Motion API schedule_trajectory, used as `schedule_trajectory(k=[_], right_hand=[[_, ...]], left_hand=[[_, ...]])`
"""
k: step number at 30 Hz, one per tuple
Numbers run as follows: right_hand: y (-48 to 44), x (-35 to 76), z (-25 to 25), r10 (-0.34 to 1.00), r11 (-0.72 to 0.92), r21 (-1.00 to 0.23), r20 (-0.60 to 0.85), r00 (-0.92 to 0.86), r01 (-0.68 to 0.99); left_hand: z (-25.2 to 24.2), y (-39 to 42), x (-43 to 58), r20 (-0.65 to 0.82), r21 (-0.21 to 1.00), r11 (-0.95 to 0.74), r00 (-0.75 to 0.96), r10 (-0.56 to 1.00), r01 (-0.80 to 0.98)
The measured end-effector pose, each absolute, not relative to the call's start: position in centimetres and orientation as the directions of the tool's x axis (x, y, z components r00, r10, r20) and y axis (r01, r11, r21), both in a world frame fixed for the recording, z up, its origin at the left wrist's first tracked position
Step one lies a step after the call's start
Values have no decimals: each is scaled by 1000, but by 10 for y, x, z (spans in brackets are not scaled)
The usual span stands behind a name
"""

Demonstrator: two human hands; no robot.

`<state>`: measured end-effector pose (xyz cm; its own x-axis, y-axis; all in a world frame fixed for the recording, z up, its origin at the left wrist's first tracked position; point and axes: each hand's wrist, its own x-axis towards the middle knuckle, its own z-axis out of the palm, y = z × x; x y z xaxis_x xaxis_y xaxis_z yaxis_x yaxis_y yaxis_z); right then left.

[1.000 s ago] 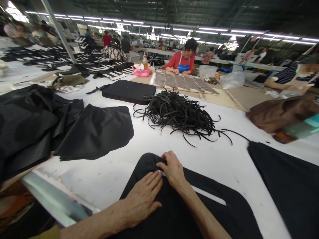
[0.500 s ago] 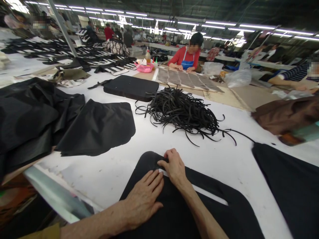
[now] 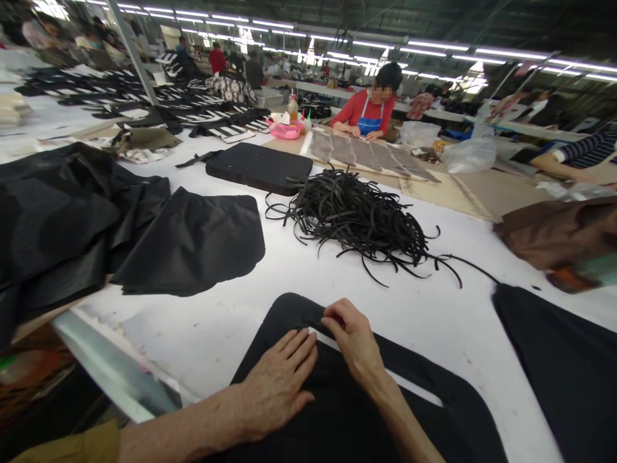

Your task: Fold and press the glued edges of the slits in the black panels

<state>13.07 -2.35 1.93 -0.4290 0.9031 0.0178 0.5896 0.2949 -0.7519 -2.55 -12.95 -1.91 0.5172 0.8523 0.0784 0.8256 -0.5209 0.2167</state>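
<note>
A black fabric panel with rounded corners lies on the white table in front of me. A long narrow white strip runs near its far edge; whether it is a slit showing the table or a tape, I cannot tell. My left hand rests flat on the panel, fingertips at the strip's left end. My right hand is closed in a pinch over the black band between strip and far edge. What its thumb and forefinger hold is too small to make out.
Beyond the panel lies a tangled heap of thin black strips, with a stack of black pieces behind it. Black sheets lie at left, another black piece at right. A co-worker in red works across the table.
My right hand has moved a little to the right along the white strip, its thumb and forefinger now closer together. My left hand has stayed in place. The view has shifted slightly.
</note>
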Motion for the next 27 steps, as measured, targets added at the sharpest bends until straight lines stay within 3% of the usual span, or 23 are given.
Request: schedule_trajectory(k=[4,12,27], right_hand=[[-33,121,9,870,314,-736,-30,-492,600],[-24,113,3,897,233,-718,-101,-429,655],[-25,122,2,859,305,-716,-79,-506,629]], left_hand=[[-20,-130,-25,95,203,-519,511,854,830],[-20,-131,-26,79,186,-526,521,850,830],[-18,-131,-26,80,179,-531,526,847,828]])
